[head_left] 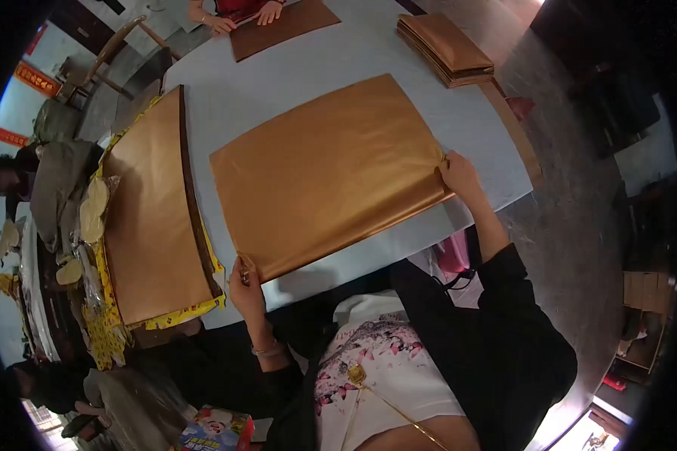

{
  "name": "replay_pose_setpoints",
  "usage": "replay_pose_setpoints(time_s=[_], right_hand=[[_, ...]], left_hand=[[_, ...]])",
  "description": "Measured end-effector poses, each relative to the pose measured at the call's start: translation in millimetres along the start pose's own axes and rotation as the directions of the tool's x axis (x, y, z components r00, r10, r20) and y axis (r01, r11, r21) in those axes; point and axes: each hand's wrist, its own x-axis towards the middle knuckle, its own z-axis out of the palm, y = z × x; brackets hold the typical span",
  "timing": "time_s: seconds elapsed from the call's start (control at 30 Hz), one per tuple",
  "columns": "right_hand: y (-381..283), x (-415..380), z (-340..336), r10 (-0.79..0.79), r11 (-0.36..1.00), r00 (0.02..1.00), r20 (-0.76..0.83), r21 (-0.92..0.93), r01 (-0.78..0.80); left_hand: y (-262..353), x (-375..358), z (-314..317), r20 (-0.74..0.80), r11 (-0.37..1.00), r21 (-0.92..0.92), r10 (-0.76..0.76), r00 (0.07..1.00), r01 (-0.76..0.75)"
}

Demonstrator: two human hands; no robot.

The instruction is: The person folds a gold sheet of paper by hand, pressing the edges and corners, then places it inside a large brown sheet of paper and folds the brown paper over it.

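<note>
A large golden-brown sheet [331, 150] lies over the pale table before me, its near edge curled up into a soft roll. My left hand [245, 282] grips the near left corner, fingers closed round the edge. At the near right corner my right hand [459, 174] pinches the sheet in the same way. The near edge between the two hands is lifted slightly and hangs close to the table's front. To the left, beside my left hand, lies a thick stack of similar brown sheets [154, 218] on yellow printed wrapping.
A pile of folded brown sheets [447, 49] sits at the table's [278, 90] far right. Across the table, a co-worker's hands [252, 16] press on a brown sheet [286, 30]. A wooden chair [120, 49] stands behind at left. Plastic-wrapped items [94, 210] crowd the left side.
</note>
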Motion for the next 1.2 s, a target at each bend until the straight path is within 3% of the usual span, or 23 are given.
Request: replay_pose_setpoints(time_s=[0.07, 0.23, 0.33, 0.53, 0.73, 0.9, 1.13, 1.2], right_hand=[[4, 1, 3, -0.018, 1.000, 1.000, -0.016, 0.009, 0.018], [-3, -1, -4, 0.004, 1.000, 1.000, -0.004, 0.011, -0.004], [-10, -1, -10, 0.047, 0.998, 0.996, 0.070, -0.046, -0.044], [-9, -1, -11, 0.030, 0.998, 0.997, 0.069, -0.049, -0.027], [-13, -1, -13, 0.062, 0.996, 0.995, 0.084, -0.068, -0.056], [-17, 0, -18, 0.090, 0.995, 0.987, 0.135, -0.061, -0.083], [-18, 0, -17, 0.126, 0.990, 0.983, 0.135, -0.081, -0.116], [-19, -2, -16, 0.136, 0.989, 0.984, 0.119, -0.080, -0.127]], left_hand=[[10, 1, -3, 0.056, 0.987, -0.034, -0.157, 0.986, 0.159], [-7, 1, 2, 0.025, 0.994, -0.061, -0.088, 0.996, 0.090], [-8, 1, 2, 0.029, 0.987, -0.103, -0.121, 0.992, 0.123], [-7, 2, 1, 0.054, 0.986, -0.070, -0.151, 0.987, 0.154], [4, -1, -2, 0.018, 1.000, 0.009, 0.000, 1.000, 0.000], [9, 0, -5, 0.057, 0.988, 0.154, 0.005, 0.998, -0.014], [11, 1, -5, 0.068, 0.991, 0.120, 0.046, 0.997, -0.054], [18, 0, -8, 0.145, 0.993, 0.121, -0.010, 0.989, -0.008]])
